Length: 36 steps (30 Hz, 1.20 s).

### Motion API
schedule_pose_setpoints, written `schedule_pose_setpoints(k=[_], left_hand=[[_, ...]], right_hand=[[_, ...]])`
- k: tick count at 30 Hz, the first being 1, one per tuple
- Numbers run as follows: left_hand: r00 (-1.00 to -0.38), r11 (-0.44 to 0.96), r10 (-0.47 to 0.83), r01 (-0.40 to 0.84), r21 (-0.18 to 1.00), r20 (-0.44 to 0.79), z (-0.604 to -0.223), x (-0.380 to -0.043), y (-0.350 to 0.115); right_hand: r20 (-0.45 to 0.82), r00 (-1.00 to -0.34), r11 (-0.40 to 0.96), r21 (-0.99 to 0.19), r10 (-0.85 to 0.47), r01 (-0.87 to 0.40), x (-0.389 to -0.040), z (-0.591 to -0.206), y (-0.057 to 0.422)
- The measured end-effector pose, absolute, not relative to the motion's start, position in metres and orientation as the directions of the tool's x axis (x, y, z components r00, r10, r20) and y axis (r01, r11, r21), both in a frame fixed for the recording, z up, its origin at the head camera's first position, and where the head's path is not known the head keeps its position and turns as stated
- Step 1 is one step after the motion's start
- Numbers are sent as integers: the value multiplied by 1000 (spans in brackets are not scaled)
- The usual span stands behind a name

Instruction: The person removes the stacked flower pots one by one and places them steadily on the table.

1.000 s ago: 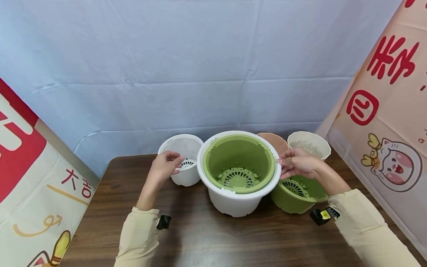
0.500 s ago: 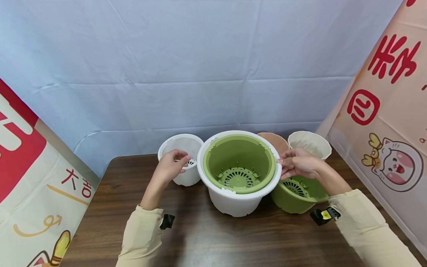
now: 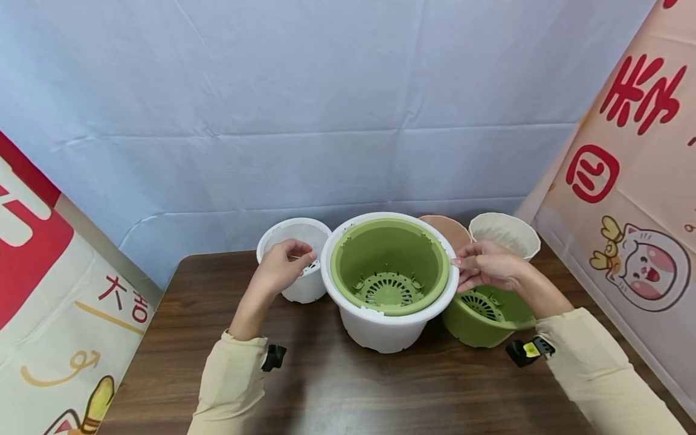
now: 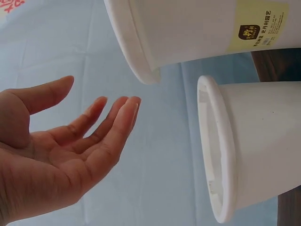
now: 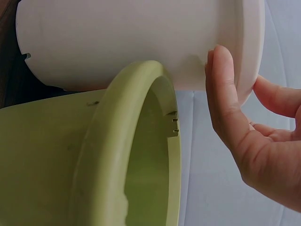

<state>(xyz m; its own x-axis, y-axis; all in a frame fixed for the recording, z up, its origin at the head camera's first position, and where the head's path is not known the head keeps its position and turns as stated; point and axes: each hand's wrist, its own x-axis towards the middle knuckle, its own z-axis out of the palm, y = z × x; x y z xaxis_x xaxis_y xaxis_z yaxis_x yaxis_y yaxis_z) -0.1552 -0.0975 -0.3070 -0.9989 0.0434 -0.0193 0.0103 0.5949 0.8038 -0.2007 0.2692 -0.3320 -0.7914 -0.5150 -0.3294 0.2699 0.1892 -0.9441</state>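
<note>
A large white flowerpot (image 3: 383, 331) stands upright at the table's middle, a green pot (image 3: 390, 254) nested inside it. My right hand (image 3: 486, 266) pinches the white pot's rim on its right side, thumb over the edge and fingers against the outer wall. My left hand (image 3: 280, 269) hovers over the near side of a small white pot (image 3: 303, 290), overlapping its rim in the head view. In the left wrist view that hand's fingers (image 4: 110, 136) are loosely bent, apart from both white pots and with nothing between them. A pale yellow label (image 4: 258, 26) shows on the large pot's side.
Another green pot (image 3: 470, 329) with a slotted base stands right of the large pot, partly under my right hand. Behind it are an orange-brown pot (image 3: 443, 228) and a cream pot (image 3: 504, 234). A pale cloth (image 3: 304, 109) hangs behind the dark wooden table (image 3: 348, 393).
My left hand has shifted slightly to the right over the small white pot, mostly in the first half second. The right hand and the pots have stayed in place.
</note>
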Motion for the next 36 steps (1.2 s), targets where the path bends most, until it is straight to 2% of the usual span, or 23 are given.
schedule_pose_setpoints(k=[6, 23, 36], left_hand=[[-998, 628, 47, 57, 776, 35, -301, -155, -94], [-983, 624, 182, 138, 769, 28, -296, -159, -85], [-980, 626, 197, 114, 772, -16, -300, -164, -81]], right_hand=[[-331, -791, 186, -944, -514, 274, -201, -332, 269], [-334, -793, 191, -942, -510, 274, -202, -333, 270], [-334, -795, 190, -942, -506, 275, -202, -331, 270]])
